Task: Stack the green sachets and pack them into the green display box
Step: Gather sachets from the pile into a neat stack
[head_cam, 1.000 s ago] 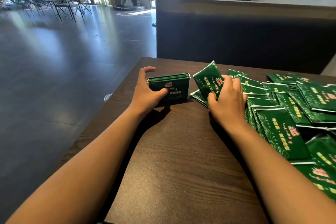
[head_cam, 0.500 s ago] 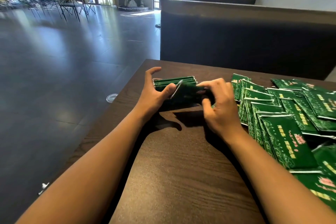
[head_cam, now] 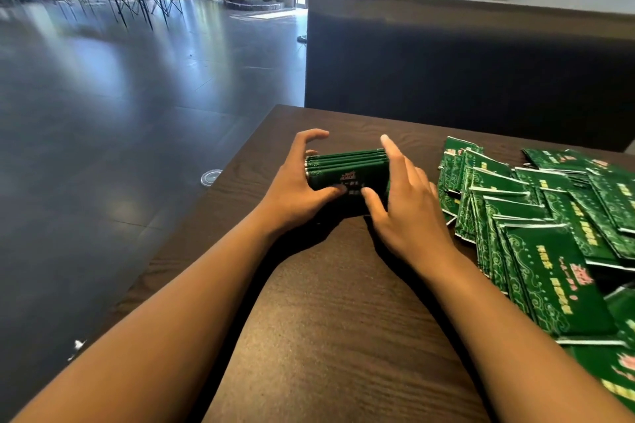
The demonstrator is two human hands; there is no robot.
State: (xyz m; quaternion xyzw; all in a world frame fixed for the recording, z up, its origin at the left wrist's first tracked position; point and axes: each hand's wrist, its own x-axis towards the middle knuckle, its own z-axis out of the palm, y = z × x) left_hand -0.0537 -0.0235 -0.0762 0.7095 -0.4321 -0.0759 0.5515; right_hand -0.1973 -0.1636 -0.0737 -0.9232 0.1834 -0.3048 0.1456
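A small stack (head_cam: 347,170) of green sachets stands on edge on the brown surface (head_cam: 330,319), at about 12 o'clock from the person. Both hands hold it. The left hand (head_cam: 295,189) is at the stack's 9 o'clock end. Its thumb presses on the front face and its other fingers (head_cam: 311,137) curl above the far side. The right hand (head_cam: 405,203) is at the 3 o'clock end. Its fingers are mostly straight, with the thumb on the front face and a long finger laid against the end. So both hands squeeze the stack from its 2 ends.

A big loose pile (head_cam: 536,216) of sachets lies at 2 o'clock, just beside the right hand. Many of them lie over each other.

I think the step in hand is squaring the stack, pushing the sachets so the edges line up. The stack is thin, and most sachets are in the pile, so the job looks far from done.

No green box shows here, so I cannot tell where it is.

Next, the right hand should likely let go and take 1 more sachet from the pile. The left hand must keep the stack standing, or it may tip over or fan out.
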